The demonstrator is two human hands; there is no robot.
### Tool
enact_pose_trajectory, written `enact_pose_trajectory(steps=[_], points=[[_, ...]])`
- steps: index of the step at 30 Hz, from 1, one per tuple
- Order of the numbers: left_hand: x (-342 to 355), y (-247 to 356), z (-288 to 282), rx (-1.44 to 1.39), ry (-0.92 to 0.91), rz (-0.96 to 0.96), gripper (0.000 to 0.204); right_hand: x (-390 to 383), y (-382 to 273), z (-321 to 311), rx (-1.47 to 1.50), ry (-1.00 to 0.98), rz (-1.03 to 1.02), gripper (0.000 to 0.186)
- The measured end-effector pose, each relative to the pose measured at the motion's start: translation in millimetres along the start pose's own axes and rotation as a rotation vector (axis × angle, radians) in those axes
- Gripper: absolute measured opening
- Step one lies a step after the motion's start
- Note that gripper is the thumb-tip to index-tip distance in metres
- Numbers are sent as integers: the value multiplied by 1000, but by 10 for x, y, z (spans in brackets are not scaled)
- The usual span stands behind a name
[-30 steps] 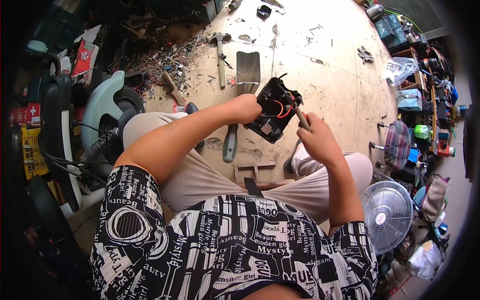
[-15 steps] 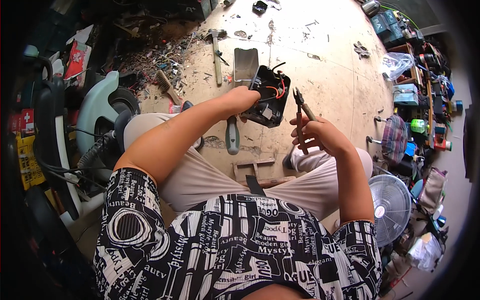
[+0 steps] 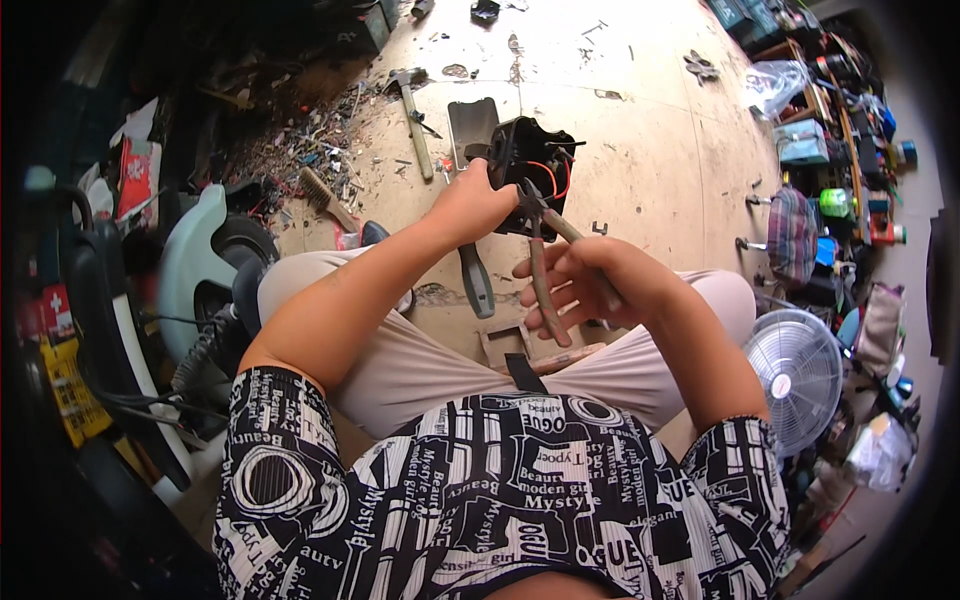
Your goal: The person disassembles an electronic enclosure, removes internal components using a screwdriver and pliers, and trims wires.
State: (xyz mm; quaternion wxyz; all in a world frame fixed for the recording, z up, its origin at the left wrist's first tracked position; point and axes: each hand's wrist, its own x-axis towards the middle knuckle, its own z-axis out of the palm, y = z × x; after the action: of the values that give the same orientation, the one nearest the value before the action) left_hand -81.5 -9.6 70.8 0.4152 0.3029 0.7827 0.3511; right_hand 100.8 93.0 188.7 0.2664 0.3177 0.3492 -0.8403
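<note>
Straight ahead of the person at twelve o'clock is a black plastic housing (image 3: pixel 548 148), open at the top, with a red wire (image 3: pixel 569 183) looping out of it. The left hand (image 3: pixel 483 203) has its fingers clenched on the housing's eight o'clock rim. The right hand (image 3: pixel 612 278), at five o'clock from the housing, has its fingers loosely wrapped about a pair of pliers (image 3: pixel 537 252), the handles spread; the jaws reach the near edge beside the left fingers, though whether they touch anything there I cannot tell. A grey tool handle (image 3: pixel 478 285) hangs at seven o'clock; a metal channel (image 3: pixel 473 122) and, beyond it, a hammer (image 3: pixel 416 127) lie at ten.

The step in hand looks like positioning the pliers; the next move calls for a steady housing and a squeeze clear of the left fingers.
</note>
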Motion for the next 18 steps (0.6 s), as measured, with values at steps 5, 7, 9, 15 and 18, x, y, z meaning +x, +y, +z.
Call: enact_pose_trajectory(steps=[5, 7, 9, 15, 18], points=[[-137, 216, -48, 95, 16, 62, 51, 130, -89, -82, 95, 64, 24, 49], [-177, 283, -63, 128, 3, 67, 50, 150, -102, -127, 135, 83, 41, 47], [-184, 289, -36, 171, 13, 88, 47, 154, -96, -155, 144, 82, 36, 47], [-237, 278, 14, 147, 37, 154, 41, 182, -59, -206, 180, 51, 41, 47], [-234, 288, 40, 150, 21, 139, 38, 205, -45, -217, 207, 62, 49, 44]])
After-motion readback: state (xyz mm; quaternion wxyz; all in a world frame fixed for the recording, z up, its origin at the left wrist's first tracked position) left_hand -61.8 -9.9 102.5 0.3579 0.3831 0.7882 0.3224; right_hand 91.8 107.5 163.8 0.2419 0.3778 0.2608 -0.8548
